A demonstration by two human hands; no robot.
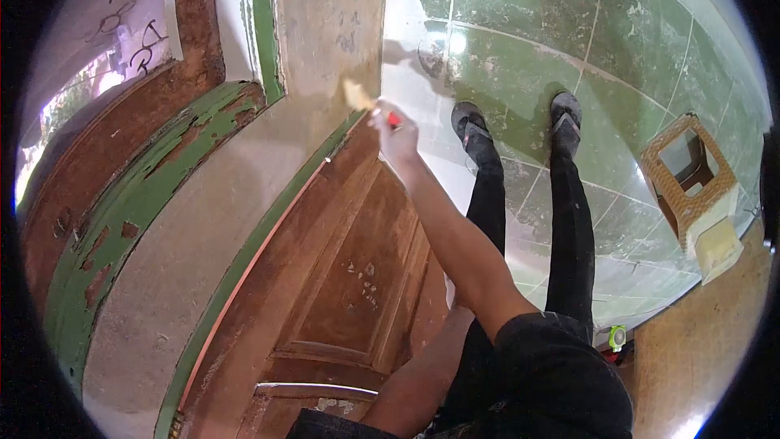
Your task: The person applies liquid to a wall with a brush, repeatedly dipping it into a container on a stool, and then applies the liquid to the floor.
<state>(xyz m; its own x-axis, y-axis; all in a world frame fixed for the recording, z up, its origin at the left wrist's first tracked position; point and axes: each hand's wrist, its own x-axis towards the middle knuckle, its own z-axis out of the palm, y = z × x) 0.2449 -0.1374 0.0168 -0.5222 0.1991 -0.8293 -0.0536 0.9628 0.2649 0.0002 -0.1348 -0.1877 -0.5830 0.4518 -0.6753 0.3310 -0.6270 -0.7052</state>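
My right hand point(396, 136) is stretched out and shut on a paintbrush with a red handle point(393, 120). The brush's pale bristles point(356, 95) touch the bare plaster strip of the wall point(325, 41), just above the green-painted frame edge point(244, 264). My left forearm point(422, 366) runs along the brown wooden door point(349, 276). Its hand is hidden behind my right arm. My two feet in dark shoes point(471, 126) stand on the green tiled floor point(569, 24).
A woven stool point(691, 179) stands on the floor at the right, with a pale yellow block point(719, 248) beside it. A small green object point(617, 337) lies near my leg. Peeling green and brown woodwork point(122, 211) curves along the left.
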